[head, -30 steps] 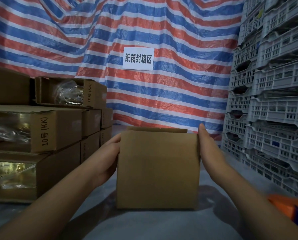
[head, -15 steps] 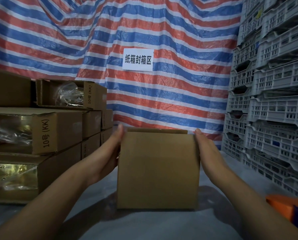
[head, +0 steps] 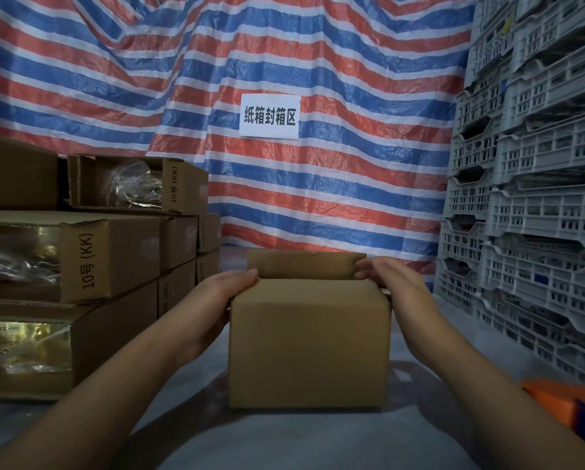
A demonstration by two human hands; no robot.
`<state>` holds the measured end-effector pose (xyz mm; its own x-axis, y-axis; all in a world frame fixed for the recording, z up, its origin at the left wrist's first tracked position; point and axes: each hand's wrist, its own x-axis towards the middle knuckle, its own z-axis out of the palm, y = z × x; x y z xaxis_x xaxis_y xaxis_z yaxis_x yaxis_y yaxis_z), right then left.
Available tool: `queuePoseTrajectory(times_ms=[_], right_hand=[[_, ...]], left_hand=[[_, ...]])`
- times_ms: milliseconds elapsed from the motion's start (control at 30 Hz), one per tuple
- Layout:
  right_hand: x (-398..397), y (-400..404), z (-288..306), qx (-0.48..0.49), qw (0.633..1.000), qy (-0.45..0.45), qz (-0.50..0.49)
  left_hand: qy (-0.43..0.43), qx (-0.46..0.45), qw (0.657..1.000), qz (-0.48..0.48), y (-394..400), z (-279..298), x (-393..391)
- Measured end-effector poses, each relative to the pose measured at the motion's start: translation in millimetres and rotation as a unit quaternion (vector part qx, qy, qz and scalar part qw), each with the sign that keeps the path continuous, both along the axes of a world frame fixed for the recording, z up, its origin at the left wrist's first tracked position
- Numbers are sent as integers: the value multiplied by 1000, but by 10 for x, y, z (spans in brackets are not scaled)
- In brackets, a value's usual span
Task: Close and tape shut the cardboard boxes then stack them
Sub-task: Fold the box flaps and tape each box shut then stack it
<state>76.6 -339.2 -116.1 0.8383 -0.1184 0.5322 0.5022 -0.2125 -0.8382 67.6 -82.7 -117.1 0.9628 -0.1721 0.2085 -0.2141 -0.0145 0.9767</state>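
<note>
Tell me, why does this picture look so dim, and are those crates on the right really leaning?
Head view: light is low, the cardboard box casts a soft shadow on the grey surface; plastic in the stacked boxes glints; the wide lens bows the grey crates.

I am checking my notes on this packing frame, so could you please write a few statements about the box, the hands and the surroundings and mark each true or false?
1. The left hand rests at the top left corner of the cardboard box. True.
2. The far flap lies flat and taped. False: it stands upright, and no tape shows.
3. The right hand holds a tape dispenser. False: its fingers touch the far flap.
4. The stacked boxes are to the left. True.
5. The grey crates are to the left. False: they are to the right.
</note>
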Motion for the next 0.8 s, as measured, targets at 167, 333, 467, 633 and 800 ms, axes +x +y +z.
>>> queuePoseTrajectory(times_ms=[167, 333, 467, 633, 800], right_hand=[[1, -26, -2, -25, 999, 15, 14], [22, -22, -6, 9, 999, 42, 33], [67, -12, -33, 56, 996, 68, 25], [77, -3, -35, 112, 989, 85, 50], [54, -1, -38, 102, 989, 94, 41]], left_hand=[[-2, 0, 1000, 9, 5, 11, 8], [-8, -25, 999, 29, -9, 10, -4], [-52, -58, 993, 87, -31, -2, 8], [-87, -86, 990, 64, -10, -9, 52], [-92, -81, 989, 77, 1, -6, 55]])
